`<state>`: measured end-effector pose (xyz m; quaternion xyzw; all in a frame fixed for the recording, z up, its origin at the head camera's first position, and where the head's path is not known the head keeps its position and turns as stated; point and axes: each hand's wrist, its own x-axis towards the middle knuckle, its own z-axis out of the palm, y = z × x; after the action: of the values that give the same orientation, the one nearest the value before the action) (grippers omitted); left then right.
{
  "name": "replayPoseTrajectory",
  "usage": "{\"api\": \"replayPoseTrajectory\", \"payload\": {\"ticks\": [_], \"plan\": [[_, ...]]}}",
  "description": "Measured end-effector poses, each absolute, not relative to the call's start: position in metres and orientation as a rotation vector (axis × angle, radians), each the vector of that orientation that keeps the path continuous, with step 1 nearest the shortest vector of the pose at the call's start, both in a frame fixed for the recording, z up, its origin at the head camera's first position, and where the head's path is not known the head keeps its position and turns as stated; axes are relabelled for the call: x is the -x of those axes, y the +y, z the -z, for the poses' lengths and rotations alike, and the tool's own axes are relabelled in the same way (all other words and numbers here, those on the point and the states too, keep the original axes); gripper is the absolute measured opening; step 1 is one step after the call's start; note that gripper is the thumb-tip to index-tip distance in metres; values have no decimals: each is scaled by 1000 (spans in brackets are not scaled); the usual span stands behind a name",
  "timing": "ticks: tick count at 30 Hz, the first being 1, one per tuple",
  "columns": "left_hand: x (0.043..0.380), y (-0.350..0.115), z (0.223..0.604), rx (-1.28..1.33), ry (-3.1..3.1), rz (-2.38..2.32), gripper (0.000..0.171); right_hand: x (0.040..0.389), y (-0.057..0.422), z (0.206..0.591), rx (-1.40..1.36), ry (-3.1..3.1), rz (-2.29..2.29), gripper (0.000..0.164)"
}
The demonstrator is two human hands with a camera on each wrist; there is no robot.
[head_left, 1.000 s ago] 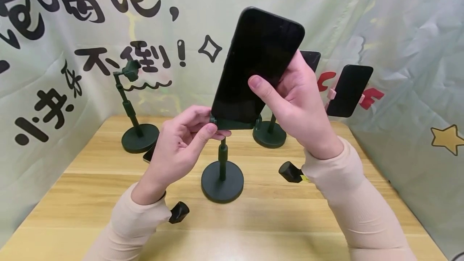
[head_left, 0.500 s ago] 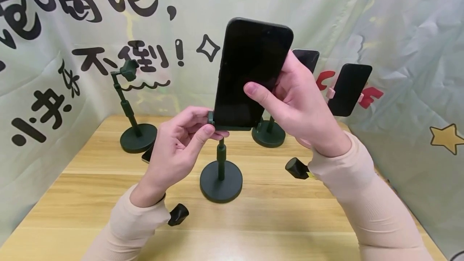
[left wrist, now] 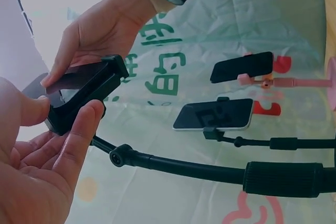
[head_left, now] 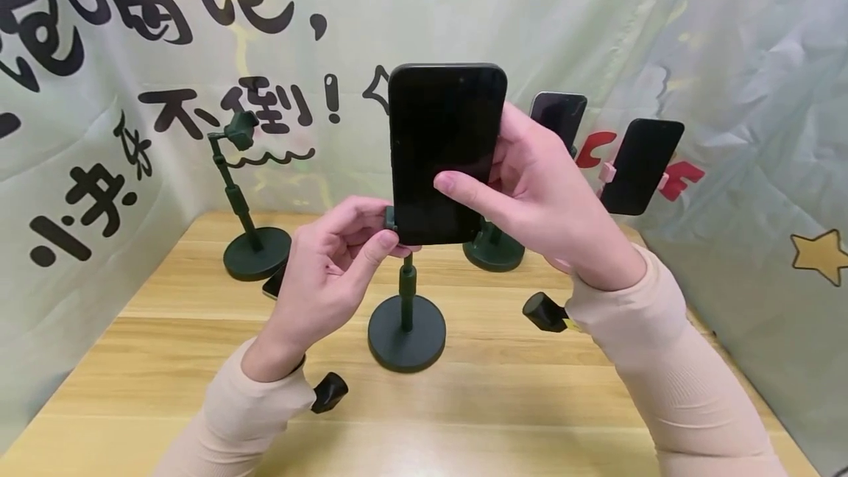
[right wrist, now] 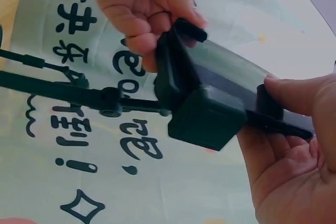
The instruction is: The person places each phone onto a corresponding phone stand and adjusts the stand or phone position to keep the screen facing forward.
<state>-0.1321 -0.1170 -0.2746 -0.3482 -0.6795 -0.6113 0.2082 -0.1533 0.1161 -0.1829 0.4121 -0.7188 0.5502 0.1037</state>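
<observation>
My right hand [head_left: 546, 205] grips a black smartphone [head_left: 445, 124], thumb across the dark screen and fingers behind it. The phone stands nearly upright, its lower end at the clamp [right wrist: 205, 116] of a dark green phone stand. That stand's round base [head_left: 407, 344] rests on the table in front of me. My left hand [head_left: 324, 274] holds the clamp's left side, thumb in front and fingers behind. From the left wrist view, the clamp [left wrist: 86, 98] lies between the thumb and fingers, with the phone overlapping it. In the head view, the phone hides most of the clamp.
Back left is another green stand [head_left: 255, 252] with no phone; a phone [head_left: 271, 287] lies beside it, partly covered by my left hand. Behind my right hand, a phone [head_left: 559, 120] sits in a green stand. Further right, a pink stand holds a phone [head_left: 639, 168]. Fabric walls enclose the table.
The phone has gone from leaning right to nearly upright and has come down and left at the clamp, my right hand moving with it. My left hand keeps its place on the clamp.
</observation>
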Motion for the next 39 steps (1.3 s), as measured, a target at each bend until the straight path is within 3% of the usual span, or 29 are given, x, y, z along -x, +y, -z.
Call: {"api": "replayPoseTrajectory", "payload": {"ticks": [5, 13, 39], "plan": [[131, -118, 274, 973, -1907, 1638, 22, 145, 114, 170, -1217, -1968, -1680, 72], [132, -115, 274, 969, -1890, 1623, 21, 147, 116, 163, -1258, -1853, -1494, 51], [132, -114, 278, 855, -1890, 1644, 22, 160, 124, 190, -1206, -1958, -1659, 54]]}}
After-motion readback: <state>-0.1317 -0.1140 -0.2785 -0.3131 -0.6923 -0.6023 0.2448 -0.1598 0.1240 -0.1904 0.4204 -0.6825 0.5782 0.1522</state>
